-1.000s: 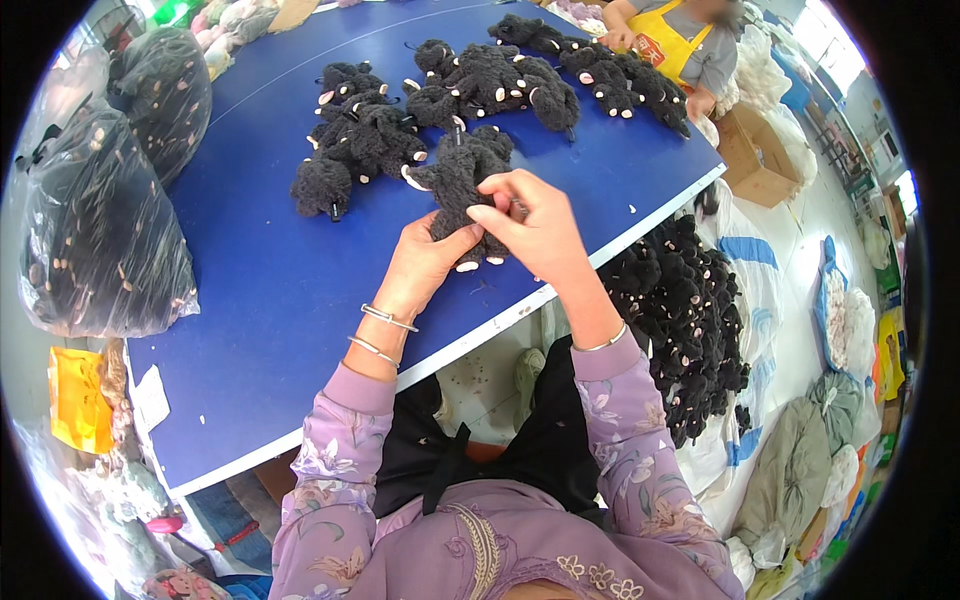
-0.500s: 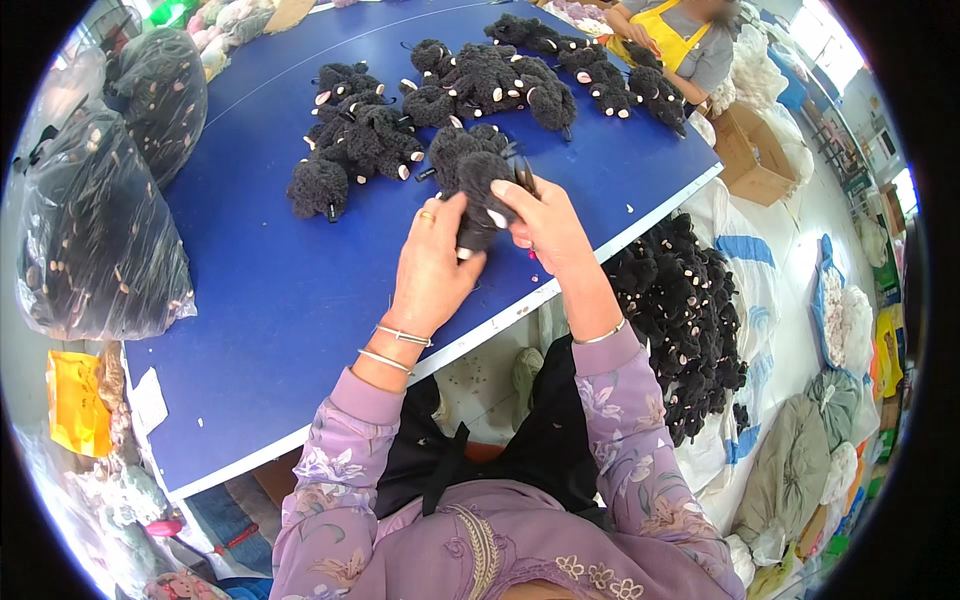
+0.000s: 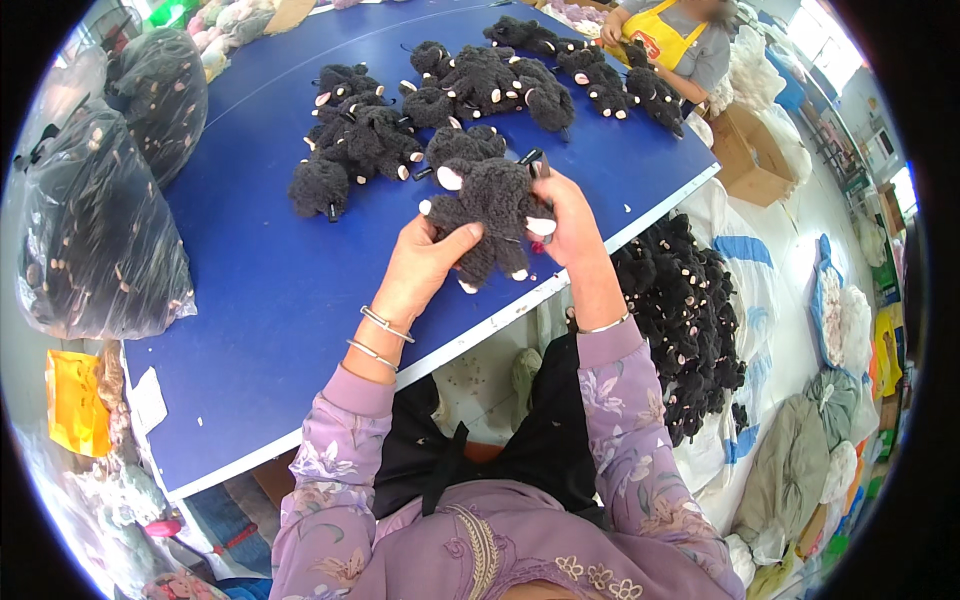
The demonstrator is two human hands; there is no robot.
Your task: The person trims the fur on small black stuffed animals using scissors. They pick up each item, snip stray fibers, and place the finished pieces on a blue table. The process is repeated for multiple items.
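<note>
A fluffy black plush toy [image 3: 492, 205] with white paw tips and pale ears is held up over the near edge of the blue table. My left hand [image 3: 422, 262] pinches its left side, thumb on top. On the other side my right hand [image 3: 572, 222] is closed around the toy's edge; its fingertips are partly hidden behind it. A dark narrow object [image 3: 533, 158] sticks up by the right fingers, too unclear to name. Just beyond lies another black plush toy [image 3: 468, 143], and more plush toys [image 3: 365, 138] are heaped farther left.
The blue table [image 3: 260, 300] bears more toys [image 3: 485, 80] at its far side. Clear plastic bags [image 3: 100, 220] of black toys stand at left. Right of my knees, black toys [image 3: 680, 320] pile on white sheeting. A cardboard box [image 3: 750, 155] and a co-worker in a yellow apron [image 3: 655, 40] are beyond.
The plush toy has been turned and spread out, so its body and legs now show. My left hand has shifted left and my right hand slightly right. The co-worker's hands have moved.
</note>
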